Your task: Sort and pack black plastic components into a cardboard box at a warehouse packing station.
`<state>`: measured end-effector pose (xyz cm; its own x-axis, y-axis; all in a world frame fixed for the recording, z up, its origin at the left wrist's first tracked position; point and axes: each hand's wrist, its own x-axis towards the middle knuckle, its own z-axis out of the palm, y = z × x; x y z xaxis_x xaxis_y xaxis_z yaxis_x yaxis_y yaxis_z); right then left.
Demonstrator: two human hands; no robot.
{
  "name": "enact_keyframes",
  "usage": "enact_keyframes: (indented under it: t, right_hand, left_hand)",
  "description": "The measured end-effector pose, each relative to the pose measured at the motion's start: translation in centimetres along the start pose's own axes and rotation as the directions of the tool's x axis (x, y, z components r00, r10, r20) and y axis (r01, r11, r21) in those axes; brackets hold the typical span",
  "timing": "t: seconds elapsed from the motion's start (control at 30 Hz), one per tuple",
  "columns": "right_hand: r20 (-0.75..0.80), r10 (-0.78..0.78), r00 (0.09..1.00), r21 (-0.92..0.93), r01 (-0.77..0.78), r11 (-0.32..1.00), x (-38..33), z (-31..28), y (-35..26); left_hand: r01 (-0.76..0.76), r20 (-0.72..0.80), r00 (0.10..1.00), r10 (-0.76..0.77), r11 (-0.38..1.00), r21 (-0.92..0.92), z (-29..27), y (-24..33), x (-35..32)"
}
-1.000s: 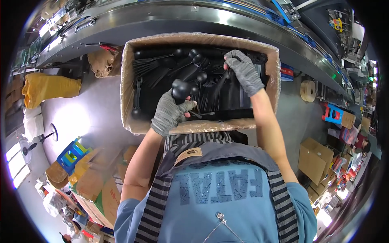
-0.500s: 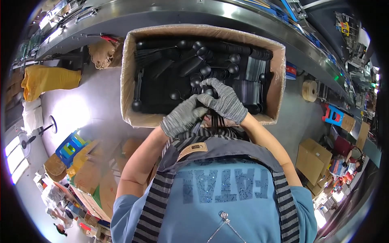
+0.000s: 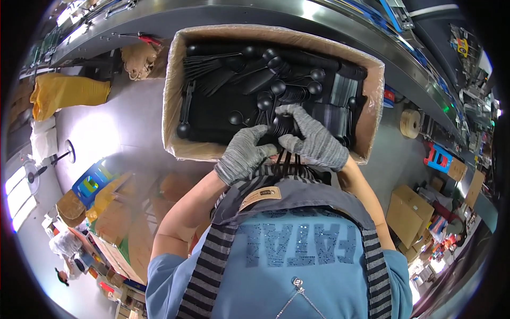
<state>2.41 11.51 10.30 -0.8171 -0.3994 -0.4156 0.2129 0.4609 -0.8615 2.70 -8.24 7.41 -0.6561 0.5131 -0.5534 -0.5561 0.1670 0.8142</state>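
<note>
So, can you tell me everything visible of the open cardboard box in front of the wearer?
The brown, rectangular, open-topped cardboard box sits upright, its long sides running left to right, edges bowed by the lens. Its rim shines, as if wrapped in clear plastic film. Many black, round-bowled spoons lie inside. The grey-gloved left hand and grey-gloved right hand overlap its near edge; whether they touch it is unclear.

A long steel bench (image 3: 212, 19), cardboard boxes (image 3: 406, 210) and a carton (image 3: 172, 95) of black spoons (image 3: 278, 87) mark a factory workshop.
</note>
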Motion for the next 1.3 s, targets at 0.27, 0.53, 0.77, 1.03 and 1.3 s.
enact_keyframes:
  t: [0.27,0.53,0.77,1.03,1.3]
  right_hand:
    - [0.002,-0.014,1.0,-0.076,0.014,0.997,1.4,-0.4,0.9]
    - [-0.152,-0.115,0.982,-0.108,0.099,0.989,3.1,0.3,2.9]
    - [-0.016,0.033,0.999,-0.053,-0.034,0.998,3.3,-0.1,2.5]
    - [-0.117,-0.116,0.986,-0.033,0.112,0.993,1.2,1.5,2.9]
    - [-0.103,-0.218,0.971,-0.101,0.208,0.973,2.7,-0.1,2.8]
  left_hand:
    - [-0.07,-0.058,0.993,0.099,0.926,0.37,-1.1,-0.1,1.6]
    - [-0.133,-0.108,0.979,0.175,0.939,0.318,-1.4,-1.2,2.6]
    - [-0.157,0.001,0.986,0.164,0.941,0.3,-1.6,-1.3,2.9]
    - [-0.139,0.094,0.986,0.135,0.989,0.041,-0.7,-0.9,1.4]
    - [-0.051,0.114,0.993,0.042,0.996,0.078,-0.3,-0.4,2.6]
